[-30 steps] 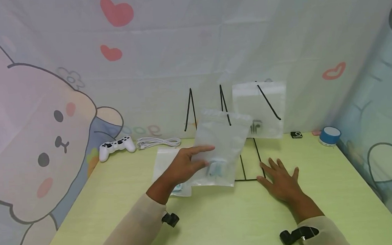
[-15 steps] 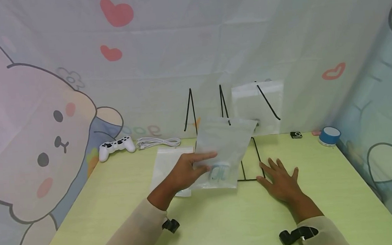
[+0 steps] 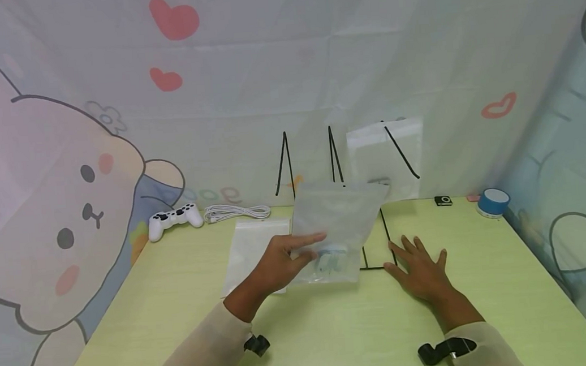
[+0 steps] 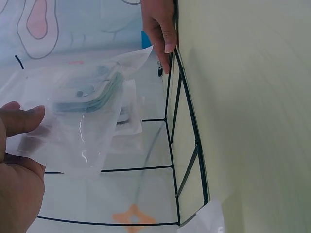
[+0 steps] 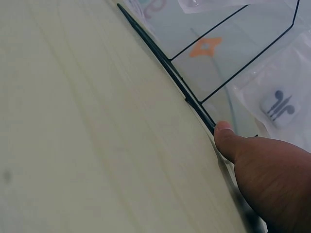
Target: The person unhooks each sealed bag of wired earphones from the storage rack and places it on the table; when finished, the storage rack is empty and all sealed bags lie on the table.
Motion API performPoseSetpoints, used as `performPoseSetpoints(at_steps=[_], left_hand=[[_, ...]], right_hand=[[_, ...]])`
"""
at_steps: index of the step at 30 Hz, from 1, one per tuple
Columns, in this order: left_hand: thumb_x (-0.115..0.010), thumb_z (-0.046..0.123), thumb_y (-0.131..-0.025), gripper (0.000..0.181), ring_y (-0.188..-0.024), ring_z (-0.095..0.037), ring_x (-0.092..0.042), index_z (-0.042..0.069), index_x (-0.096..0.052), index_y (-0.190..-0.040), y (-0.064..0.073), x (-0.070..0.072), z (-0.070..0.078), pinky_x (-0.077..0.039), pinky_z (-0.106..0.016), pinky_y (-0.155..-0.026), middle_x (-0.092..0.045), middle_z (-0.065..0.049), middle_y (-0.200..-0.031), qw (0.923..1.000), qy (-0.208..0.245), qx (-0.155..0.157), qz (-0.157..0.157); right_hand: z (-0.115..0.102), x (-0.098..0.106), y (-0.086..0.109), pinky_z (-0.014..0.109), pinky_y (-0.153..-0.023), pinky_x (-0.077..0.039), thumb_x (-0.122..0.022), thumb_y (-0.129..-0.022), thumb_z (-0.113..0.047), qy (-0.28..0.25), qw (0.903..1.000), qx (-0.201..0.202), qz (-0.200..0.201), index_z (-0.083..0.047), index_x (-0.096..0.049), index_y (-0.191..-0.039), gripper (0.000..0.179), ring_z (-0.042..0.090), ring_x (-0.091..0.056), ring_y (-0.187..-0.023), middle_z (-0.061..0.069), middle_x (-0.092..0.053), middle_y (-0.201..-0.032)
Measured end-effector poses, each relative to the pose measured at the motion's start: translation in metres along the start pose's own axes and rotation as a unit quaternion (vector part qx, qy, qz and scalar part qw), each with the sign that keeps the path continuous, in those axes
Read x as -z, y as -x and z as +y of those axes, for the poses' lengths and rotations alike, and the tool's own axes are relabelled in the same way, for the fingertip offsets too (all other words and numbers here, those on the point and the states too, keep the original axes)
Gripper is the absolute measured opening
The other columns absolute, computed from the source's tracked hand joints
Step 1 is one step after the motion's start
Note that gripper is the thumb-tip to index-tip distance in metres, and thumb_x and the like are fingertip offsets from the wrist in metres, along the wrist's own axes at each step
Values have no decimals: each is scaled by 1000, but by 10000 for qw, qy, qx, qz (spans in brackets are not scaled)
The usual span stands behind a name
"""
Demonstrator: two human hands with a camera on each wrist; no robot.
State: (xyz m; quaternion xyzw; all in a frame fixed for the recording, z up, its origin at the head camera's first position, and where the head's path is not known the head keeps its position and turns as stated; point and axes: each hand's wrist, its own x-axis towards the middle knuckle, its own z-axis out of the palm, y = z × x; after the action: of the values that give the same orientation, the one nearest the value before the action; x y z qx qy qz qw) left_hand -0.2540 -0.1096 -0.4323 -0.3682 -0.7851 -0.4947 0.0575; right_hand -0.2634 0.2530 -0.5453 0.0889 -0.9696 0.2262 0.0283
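Note:
My left hand [image 3: 280, 263] grips the left edge of a frosted zip bag [image 3: 338, 211], thumb and index finger showing on its front. Inside lies a flat bluish packet [image 4: 87, 92], blurred by the plastic. The bag's top edge is at the outer end of the middle hook of a black wire rack [image 3: 389, 233]; whether the hook passes through it I cannot tell. My right hand [image 3: 422, 273] rests with spread fingers at the rack's right front corner, its thumb touching the base wire. Another bag [image 3: 387, 148], holding an earphone-marked item [image 5: 279, 107], hangs on the right hook.
A third bag [image 3: 256, 242] lies on the table [image 3: 334, 339], left of the rack. Behind are a white game controller [image 3: 175, 218] and a coiled white cable [image 3: 236, 212]. Back right hold a small black player [image 3: 443, 201], a pink item [image 3: 472, 198] and a blue speaker [image 3: 493, 202].
My left hand has moved slightly down, and the held bag's top edge has come down and forward along the middle hook. The right hanging bag swung a little. My right hand has stayed put.

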Motion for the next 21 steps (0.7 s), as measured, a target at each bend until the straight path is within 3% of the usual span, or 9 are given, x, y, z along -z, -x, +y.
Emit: performPoseSetpoints(at_steps=[7, 11, 15, 21], left_hand=[[-77, -5, -97, 41, -137, -34, -68, 2, -75, -137, 3, -2, -3, -57, -32, -112, -71, -16, -144, 10000, 66, 45, 26], [-79, -3, -96, 42, -138, -32, -67, 3, -75, -138, 5, -3, -8, -55, -28, -112, -72, -14, -144, 9995, 193, 225, 96], [-82, 0, -94, 47, -141, -31, -65, 6, -75, -140, 5, -5, -13, -54, -29, -114, -71, -13, -145, 9964, 521, 653, 119], [-91, 5, -86, 59, -146, -30, -61, 16, -75, -142, 6, -8, -21, -50, -51, -122, -69, -9, -152, 9826, 921, 1579, 325]], right_hand=[[1, 0, 0, 94, -115, 7, -49, -111, -64, 21, 10000, 10, -39, -20, -41, -170, 75, 55, -14, -167, 24, -25, -180], [1, 0, -1, 94, -115, 8, -48, -111, -65, 55, 10000, 0, -57, -20, -40, -171, 75, 55, -13, -167, 23, -25, -180], [2, -1, -1, 95, -115, 8, -48, -111, -65, 73, 10000, 2, -53, -20, -41, -170, 75, 55, -13, -167, 23, -25, -180], [3, -1, -2, 95, -115, 8, -48, -111, -65, 48, 10000, 27, -26, -20, -41, -170, 75, 55, -14, -167, 23, -26, -180]])
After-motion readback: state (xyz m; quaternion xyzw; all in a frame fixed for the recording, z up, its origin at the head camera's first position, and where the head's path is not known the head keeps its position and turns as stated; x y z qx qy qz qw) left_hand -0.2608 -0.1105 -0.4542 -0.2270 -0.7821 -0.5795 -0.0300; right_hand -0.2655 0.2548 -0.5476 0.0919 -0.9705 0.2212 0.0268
